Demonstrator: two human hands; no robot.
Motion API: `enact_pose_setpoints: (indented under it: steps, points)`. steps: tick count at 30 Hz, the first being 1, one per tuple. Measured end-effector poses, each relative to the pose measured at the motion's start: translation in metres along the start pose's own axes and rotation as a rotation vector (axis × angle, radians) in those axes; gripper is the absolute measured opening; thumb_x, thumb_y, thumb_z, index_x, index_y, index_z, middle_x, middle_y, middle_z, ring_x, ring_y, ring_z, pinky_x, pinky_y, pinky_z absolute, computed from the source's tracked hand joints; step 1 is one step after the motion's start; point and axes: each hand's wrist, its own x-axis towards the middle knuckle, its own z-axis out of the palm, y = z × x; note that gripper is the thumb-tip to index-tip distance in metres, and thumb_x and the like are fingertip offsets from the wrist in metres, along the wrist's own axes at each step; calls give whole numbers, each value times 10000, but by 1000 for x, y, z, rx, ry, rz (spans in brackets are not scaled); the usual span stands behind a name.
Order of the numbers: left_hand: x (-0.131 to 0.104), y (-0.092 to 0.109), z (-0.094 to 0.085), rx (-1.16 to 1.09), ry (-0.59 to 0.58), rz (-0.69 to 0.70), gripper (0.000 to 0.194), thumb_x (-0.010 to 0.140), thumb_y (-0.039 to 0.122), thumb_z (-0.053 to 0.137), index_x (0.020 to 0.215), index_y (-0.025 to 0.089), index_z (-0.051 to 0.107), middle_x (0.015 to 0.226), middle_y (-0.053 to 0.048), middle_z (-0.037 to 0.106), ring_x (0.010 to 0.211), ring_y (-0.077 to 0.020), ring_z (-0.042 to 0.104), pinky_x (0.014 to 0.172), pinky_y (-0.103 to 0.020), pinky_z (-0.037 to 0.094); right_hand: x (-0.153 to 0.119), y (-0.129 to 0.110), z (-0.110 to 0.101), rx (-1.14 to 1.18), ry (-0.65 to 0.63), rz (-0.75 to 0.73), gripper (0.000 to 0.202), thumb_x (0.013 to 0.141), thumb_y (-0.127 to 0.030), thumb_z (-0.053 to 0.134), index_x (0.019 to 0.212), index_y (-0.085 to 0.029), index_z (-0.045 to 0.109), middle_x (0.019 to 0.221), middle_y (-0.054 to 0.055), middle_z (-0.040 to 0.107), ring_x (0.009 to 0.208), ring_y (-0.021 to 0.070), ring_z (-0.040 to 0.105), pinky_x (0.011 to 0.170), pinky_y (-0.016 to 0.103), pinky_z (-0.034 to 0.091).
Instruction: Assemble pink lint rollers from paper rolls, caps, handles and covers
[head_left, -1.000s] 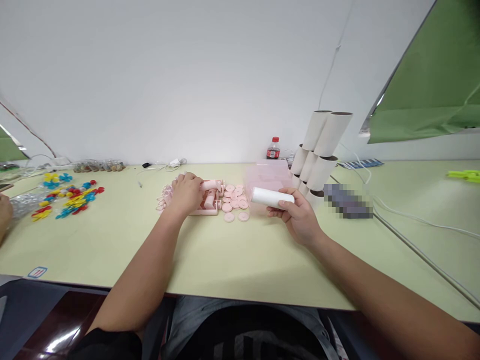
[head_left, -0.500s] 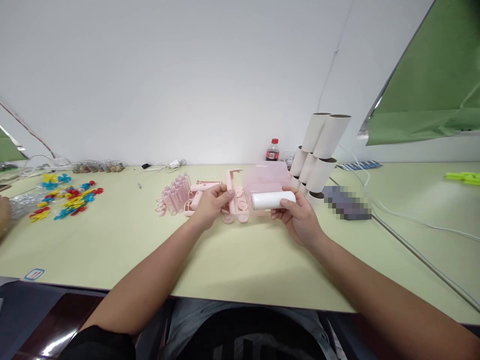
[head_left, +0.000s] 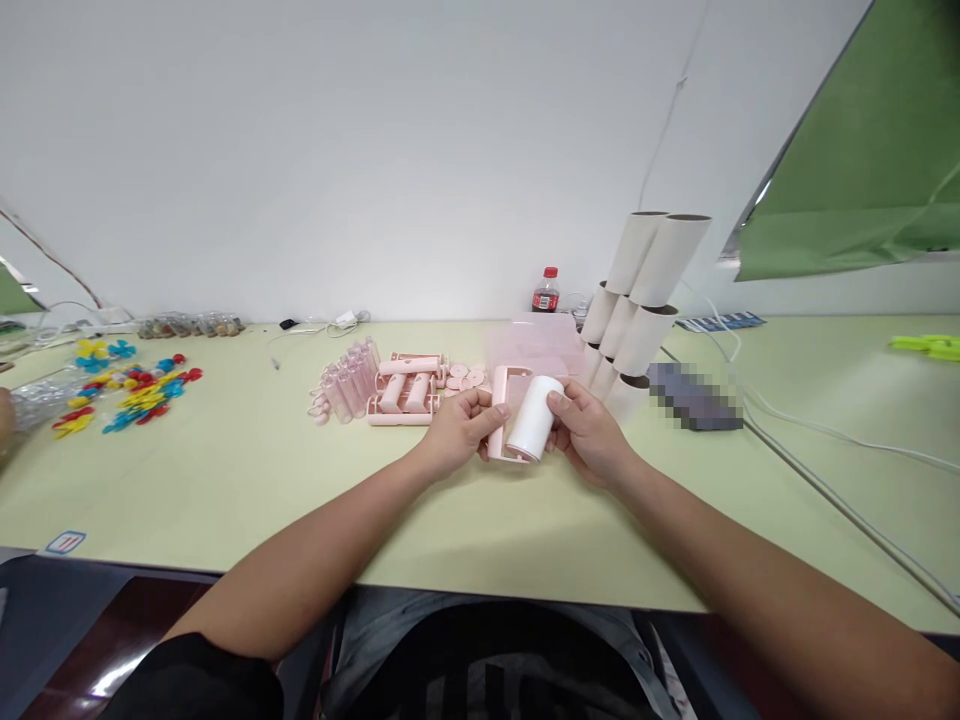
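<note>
My left hand (head_left: 457, 432) is closed on a pink plastic frame (head_left: 498, 445), which stands upright with its open side facing right. In my right hand (head_left: 594, 432) is a white roll (head_left: 537, 415), tilted, its lower end at the frame's opening. Behind my left hand lie several pink frames and handles (head_left: 405, 417) and a group of pink discs (head_left: 466, 376). Further left stand pink translucent cylinders (head_left: 351, 385). A pink translucent box (head_left: 534, 335) sits behind the roll.
White cardboard tubes (head_left: 646, 340) are stacked at right, beside a pixelated dark object (head_left: 694, 397) and white cables. A cola bottle (head_left: 546, 292) stands by the wall. Colourful plastic pieces (head_left: 146, 400) lie at left. Part of another person's hand (head_left: 6, 425) shows at the left edge.
Both hands have come closer together and nearer to me. The white roll has turned from lying level to a steep tilt, and the pink frame has moved right beside it.
</note>
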Motion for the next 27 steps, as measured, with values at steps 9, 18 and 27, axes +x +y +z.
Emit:
enact_pose_setpoints:
  steps: [9,18,27]
  points:
    - [-6,-6,5,112,1,133,387,805,513,666,956,167,582,777,5,596,586,-91,532,512,-211,445,3,-6,-1,134,85,26,435,763,-589,688,1001,-225,664,803,28,692,734,199,645,620,316,532]
    - [-14,-6,3,462,-73,447,303,890,367,588,1132,185,580,1065,-79,650,903,-184,615,706,-281,515,-8,-14,-3,333,-384,330,501,856,-593,520,1153,-205,633,1141,116,693,1050,298,641,912,511,496]
    - [-11,-7,-3,662,-36,673,285,926,331,553,1179,199,552,1084,-80,650,949,-194,588,840,-350,488,-8,-14,-6,324,-539,280,511,850,-542,566,1206,-175,588,1145,146,664,991,284,642,839,469,531]
